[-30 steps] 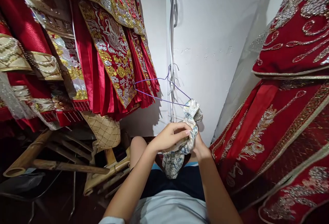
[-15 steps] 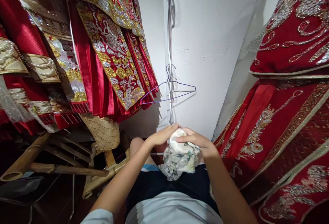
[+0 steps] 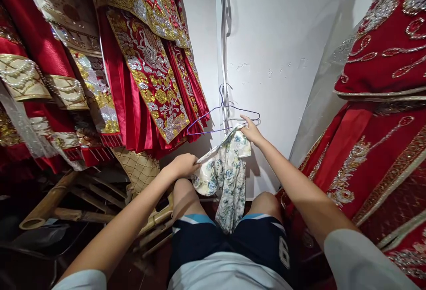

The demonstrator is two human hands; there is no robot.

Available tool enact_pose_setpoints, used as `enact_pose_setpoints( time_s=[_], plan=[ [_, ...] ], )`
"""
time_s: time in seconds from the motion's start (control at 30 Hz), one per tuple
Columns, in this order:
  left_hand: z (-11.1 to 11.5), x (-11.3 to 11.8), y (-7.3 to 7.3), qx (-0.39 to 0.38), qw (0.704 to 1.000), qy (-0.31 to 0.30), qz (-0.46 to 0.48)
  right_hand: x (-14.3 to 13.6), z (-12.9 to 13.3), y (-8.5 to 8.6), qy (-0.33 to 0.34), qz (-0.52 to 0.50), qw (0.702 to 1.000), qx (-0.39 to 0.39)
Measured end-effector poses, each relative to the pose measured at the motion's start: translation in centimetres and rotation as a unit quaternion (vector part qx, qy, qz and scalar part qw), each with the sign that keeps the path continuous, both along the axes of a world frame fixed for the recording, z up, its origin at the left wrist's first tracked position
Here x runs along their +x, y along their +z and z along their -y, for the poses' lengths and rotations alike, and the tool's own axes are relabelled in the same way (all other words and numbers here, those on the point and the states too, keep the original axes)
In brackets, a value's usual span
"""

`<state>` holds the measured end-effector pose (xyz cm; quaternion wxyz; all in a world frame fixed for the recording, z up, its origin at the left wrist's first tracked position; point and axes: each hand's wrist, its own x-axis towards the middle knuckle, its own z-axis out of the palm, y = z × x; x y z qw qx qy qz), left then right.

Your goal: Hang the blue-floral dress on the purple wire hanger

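Observation:
A white cloth garment with a blue and green floral print point(image 3: 229, 183) hangs stretched between my two hands, its lower part dangling above my lap. My left hand point(image 3: 185, 165) is closed on its left upper edge, near my left knee. Higher up, my right hand point(image 3: 252, 131) pinches the right upper edge, close to the lower right corner of a purple wire hanger point(image 3: 213, 130). The hanger hangs by its hook on a white vertical strip point(image 3: 223, 50) at the wall, with no garment on it. What kind of garment it is, I cannot tell.
Red embroidered costumes point(image 3: 156, 81) hang on the left, and more beaded red garments point(image 3: 362, 148) on the right. Bamboo furniture point(image 3: 66, 213) stands at lower left. Ahead is a white wall point(image 3: 276, 37). A quilted beige piece point(image 3: 138, 165) hangs beneath the left costumes.
The floral cloth went from a bunched bundle between both hands to being spread out. My left hand moved left, and my right hand moved up towards the hanger.

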<state>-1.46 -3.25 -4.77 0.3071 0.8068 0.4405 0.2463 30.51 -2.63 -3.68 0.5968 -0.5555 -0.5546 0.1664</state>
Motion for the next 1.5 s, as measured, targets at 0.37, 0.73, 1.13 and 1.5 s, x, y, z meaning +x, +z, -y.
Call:
enact_pose_setpoints(
  time_s=[0.37,0.73,1.13,1.5],
  plan=[
    [-3.5,-2.5,4.6,0.111,0.984,0.133,-0.035,1.4,1.3,-2.1,0.065,0.089,0.994,-0.008],
    [-6.1,2.0,5.2,0.143,0.984,0.108,-0.016,1.2,5.4,-0.5,0.079,0.057,0.995,0.027],
    [-7.7,4.5,6.5,0.124,0.990,0.046,0.049,0.3,5.1,-0.5,0.074,0.013,0.997,0.011],
    [-7.1,4.8,7.1,0.224,0.973,-0.031,0.049,4.6,5.9,1.7,-0.112,0.098,0.989,0.015]
  ],
)
